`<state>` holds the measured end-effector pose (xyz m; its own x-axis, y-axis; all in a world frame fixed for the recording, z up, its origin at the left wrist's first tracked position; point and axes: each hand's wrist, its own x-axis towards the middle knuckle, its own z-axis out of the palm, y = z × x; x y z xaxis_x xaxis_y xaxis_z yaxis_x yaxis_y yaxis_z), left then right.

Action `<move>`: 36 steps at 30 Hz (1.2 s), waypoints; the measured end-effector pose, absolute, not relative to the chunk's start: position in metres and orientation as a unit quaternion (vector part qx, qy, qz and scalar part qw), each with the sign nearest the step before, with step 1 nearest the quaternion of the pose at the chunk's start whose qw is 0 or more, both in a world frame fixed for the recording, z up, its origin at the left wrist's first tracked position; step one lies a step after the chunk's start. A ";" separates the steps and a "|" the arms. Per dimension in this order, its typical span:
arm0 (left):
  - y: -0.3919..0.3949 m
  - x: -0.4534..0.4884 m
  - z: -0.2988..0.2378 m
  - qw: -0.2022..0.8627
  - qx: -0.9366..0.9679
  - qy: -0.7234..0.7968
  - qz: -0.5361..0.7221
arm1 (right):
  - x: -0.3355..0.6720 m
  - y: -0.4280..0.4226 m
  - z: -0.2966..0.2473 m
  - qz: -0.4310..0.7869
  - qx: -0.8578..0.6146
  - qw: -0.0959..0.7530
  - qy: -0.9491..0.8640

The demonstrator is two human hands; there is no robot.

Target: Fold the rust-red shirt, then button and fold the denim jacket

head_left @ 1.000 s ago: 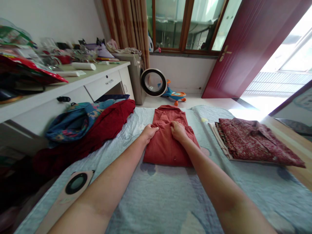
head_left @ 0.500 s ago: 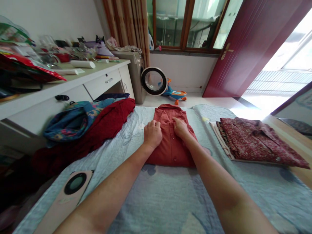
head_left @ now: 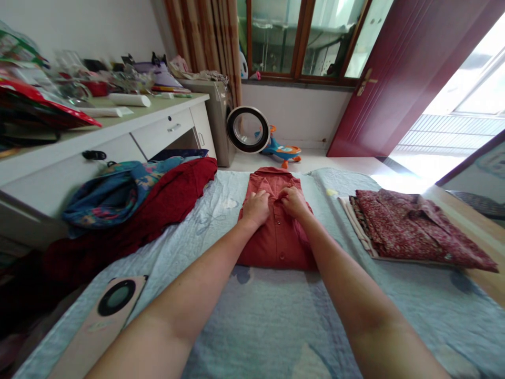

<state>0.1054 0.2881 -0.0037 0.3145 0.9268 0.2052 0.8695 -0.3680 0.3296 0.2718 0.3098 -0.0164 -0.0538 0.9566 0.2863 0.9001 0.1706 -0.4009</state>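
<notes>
A folded rust-red shirt [head_left: 276, 242] lies buttoned side up on the pale blue bedspread [head_left: 252, 310], collar pointing away from me. My left hand [head_left: 256, 208] rests on its upper left part with the fingers curled, pinching the cloth near the button line. My right hand [head_left: 294, 201] sits close beside it on the upper right part, fingers also curled into the fabric. The two hands nearly touch over the shirt's chest.
A folded dark red floral garment [head_left: 410, 229] lies on a stack to the right. To the left lie a heap of dark red cloth [head_left: 158, 202] and a blue patterned one [head_left: 106, 195], beside a cluttered desk [head_left: 98, 137]. A phone [head_left: 102, 316] lies at the near left.
Both hands have slid up the shirt toward the collar and drawn closer together at the button line. The shirt has stayed in place.
</notes>
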 end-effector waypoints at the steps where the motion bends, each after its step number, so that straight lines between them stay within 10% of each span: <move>1: 0.297 0.106 -0.002 0.101 0.802 0.561 0.179 | 0.272 0.310 -0.016 0.054 -0.641 0.262 -0.719; 14: 0.325 0.119 0.010 0.145 0.789 0.556 0.219 | 0.266 0.291 0.004 0.050 -0.594 0.358 -0.719; 36: 0.275 0.096 -0.039 0.090 0.853 0.505 0.095 | 0.236 0.250 -0.035 0.043 -0.620 0.184 -0.762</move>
<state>0.0960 0.2746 -0.0392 0.4717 0.8789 0.0710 0.8445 -0.4735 0.2501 0.2359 0.2497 -0.0346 -0.1645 0.9600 0.2267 0.9281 0.2285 -0.2942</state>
